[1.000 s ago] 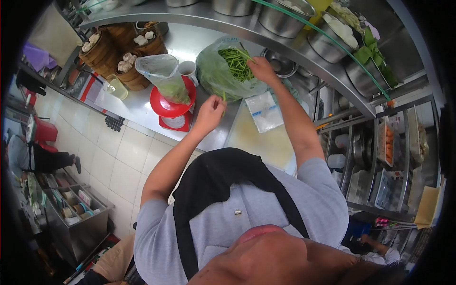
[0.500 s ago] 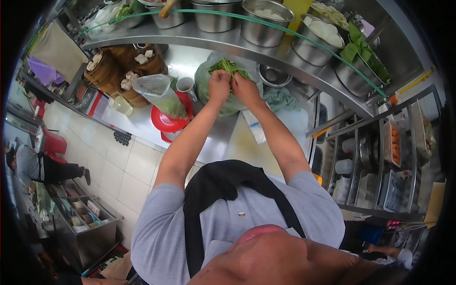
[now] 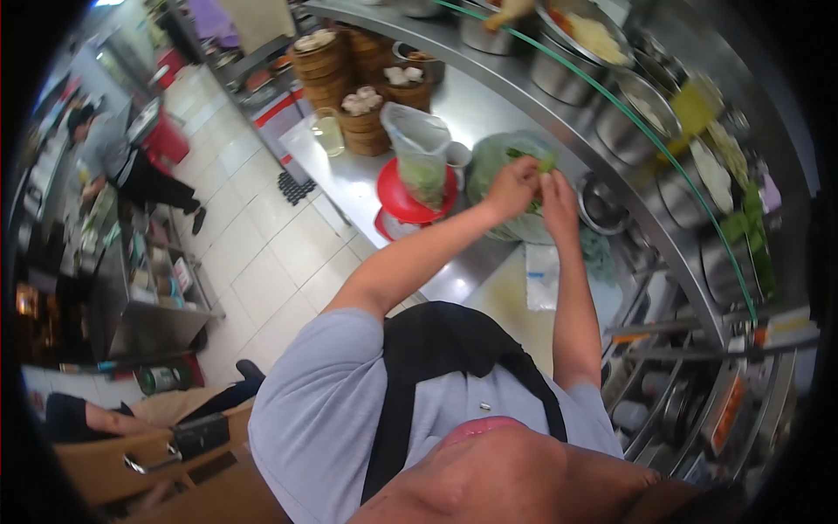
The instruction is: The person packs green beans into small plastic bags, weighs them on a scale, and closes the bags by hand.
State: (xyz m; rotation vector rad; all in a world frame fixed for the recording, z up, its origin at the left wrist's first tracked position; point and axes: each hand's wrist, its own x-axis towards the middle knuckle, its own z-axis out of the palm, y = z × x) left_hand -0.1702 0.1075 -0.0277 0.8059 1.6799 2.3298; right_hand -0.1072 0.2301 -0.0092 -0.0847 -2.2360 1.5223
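Observation:
My left hand (image 3: 513, 186) and my right hand (image 3: 559, 199) are close together over a large clear plastic bag (image 3: 491, 155) on the steel counter. Both have their fingers closed on leafy green vegetables (image 3: 547, 162), whose leaves show above the fingertips. More green lies below, between the hands. Left of the bag is a white cup (image 3: 457, 155). Beyond it, a smaller plastic bag (image 3: 419, 144) with chopped greens in its bottom stands on a red scale (image 3: 399, 197).
Bamboo steamers (image 3: 319, 77) with white dumplings stand at the counter's far left, beside a jug (image 3: 328, 133). A metal bowl (image 3: 602, 203) and green cloth (image 3: 597, 253) are at right. The steel shelf (image 3: 559, 122) with metal tubs overhangs the counter. Another person (image 3: 118, 148) works at far left.
The view has turned, so the counter appears further right and tilted. My hands stay at the bag; the greens in them now show as a smaller leafy piece.

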